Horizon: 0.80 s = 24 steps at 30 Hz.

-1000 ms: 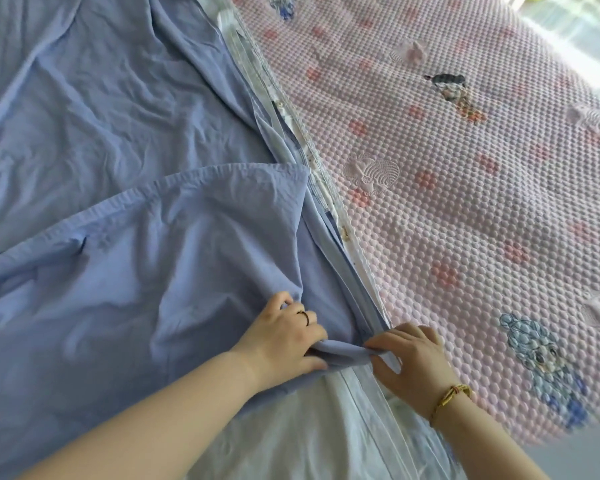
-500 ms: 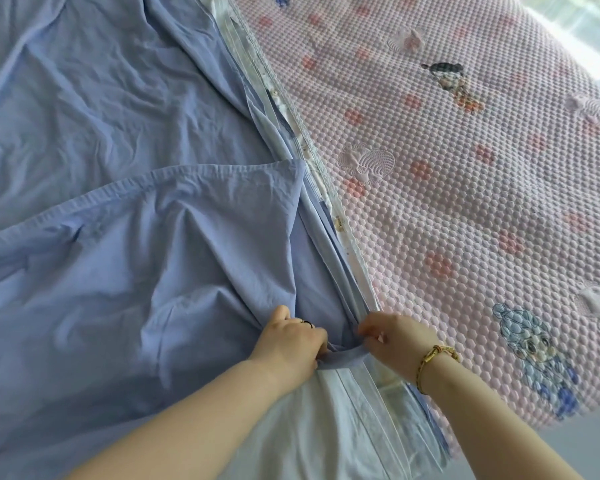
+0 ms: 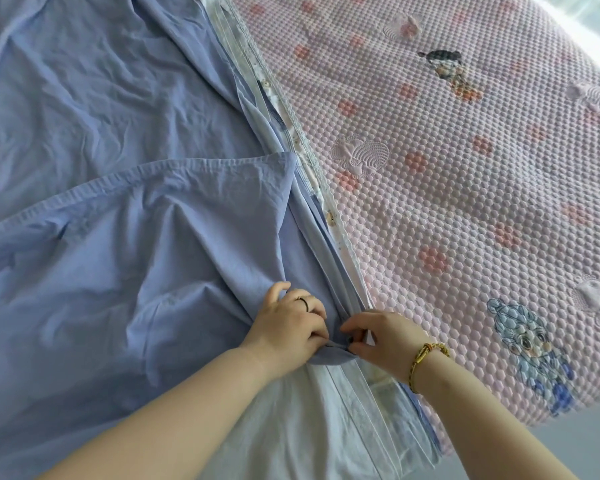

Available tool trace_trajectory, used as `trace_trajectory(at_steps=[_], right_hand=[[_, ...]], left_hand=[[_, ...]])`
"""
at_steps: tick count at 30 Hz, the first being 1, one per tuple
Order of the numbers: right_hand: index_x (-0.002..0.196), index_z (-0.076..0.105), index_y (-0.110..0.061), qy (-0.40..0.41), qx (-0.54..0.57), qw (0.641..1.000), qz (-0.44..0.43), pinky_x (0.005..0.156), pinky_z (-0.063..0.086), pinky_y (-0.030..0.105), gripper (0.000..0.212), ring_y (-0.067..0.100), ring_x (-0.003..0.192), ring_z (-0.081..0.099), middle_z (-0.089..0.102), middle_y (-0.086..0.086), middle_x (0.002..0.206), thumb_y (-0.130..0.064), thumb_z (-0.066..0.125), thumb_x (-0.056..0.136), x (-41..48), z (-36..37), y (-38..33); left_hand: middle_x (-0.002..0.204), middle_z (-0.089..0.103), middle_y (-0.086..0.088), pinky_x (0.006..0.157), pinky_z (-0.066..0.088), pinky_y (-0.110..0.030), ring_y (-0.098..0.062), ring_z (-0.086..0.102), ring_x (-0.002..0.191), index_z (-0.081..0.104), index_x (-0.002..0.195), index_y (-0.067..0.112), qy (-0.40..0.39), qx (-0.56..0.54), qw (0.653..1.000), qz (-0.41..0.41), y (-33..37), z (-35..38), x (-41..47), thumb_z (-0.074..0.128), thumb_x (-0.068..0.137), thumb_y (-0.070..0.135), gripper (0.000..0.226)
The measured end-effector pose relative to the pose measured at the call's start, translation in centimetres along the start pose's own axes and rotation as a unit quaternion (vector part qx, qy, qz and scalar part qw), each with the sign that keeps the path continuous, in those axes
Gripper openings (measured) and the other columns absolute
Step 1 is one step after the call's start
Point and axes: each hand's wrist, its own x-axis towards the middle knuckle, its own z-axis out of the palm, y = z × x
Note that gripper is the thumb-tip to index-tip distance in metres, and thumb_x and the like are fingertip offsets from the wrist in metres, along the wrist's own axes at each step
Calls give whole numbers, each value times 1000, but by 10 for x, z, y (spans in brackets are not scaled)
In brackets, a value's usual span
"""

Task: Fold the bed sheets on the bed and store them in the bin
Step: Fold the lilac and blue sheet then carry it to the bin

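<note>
Hands are being drawn closer: left hand and right hand are being kept pinched on a corner of the blue sheet, lying half-doubled on the bed; folding is being started, binning remains.

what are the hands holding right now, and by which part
Both hold the blue sheet at its near edge: the left hand grips bunched fabric, the right hand pinches the edge beside it.

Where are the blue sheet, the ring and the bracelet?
blue sheet [image 3: 136, 271], head view, its folded-over flap.
ring [image 3: 302, 302], head view, its dark band.
bracelet [image 3: 425, 353], head view, gold cord atop the wrist.
</note>
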Motion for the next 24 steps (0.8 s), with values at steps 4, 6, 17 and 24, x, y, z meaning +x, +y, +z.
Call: trace_trajectory(at_steps=[4,6,17,24], right_hand=[[101,63,-20,40,-2,999,-32,60,31,10,17,1,68,40,35,-22,70,-29,53,91,-1,3,2],[85,64,-14,97,21,995,-31,59,32,15,12,0,63,37,35,-18,66,-22,56,89,0,1,3],[72,53,-14,-2,330,943,37,52,42,12,18,0,43,51,55,-8,49,-5,60,85,-11,-13,15],[81,51,-36,5,213,976,-38,59,40,14,20,-2,58,47,50,-10,80,-22,65,84,-8,-19,13]], left_hand=[[65,65,7,91,27,-21,-7,50,76,65,67,14,62,-116,991,-20,3,-11,5,54,75,26,18],[74,67,-1,77,33,-19,-10,51,79,65,81,10,40,-133,989,-55,9,-22,9,50,81,30,25],[85,59,15,78,38,-8,-1,53,83,68,91,20,-193,-208,955,-91,9,-41,17,54,87,14,16],[75,48,15,75,37,-16,-4,49,81,59,74,25,-217,-165,960,-60,10,-51,24,65,81,30,11]])
